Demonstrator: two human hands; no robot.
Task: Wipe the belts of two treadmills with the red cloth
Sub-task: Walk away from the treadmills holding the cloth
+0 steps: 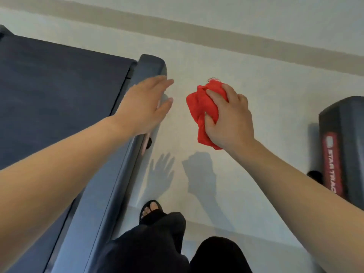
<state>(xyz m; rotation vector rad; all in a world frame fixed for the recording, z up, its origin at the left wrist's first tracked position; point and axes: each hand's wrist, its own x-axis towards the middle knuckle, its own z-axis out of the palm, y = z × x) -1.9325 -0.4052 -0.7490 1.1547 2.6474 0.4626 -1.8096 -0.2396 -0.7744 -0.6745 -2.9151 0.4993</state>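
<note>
Far left: dark treadmill belt (49, 95), with grey side rail (110, 184) along its right edge. Above the rail's end, left hand (143, 107), flat and spread, holding nothing; touching the rail or not, cannot tell. Over the pale floor (256, 66) between machines, right hand (230, 119) clenched round the bunched red cloth (202, 107), clear of either belt. Far right, second treadmill (342, 146). Probably best: open the cloth flatter, brace on a rail, press down, wipe in overlapping strokes across the full width.
</note>
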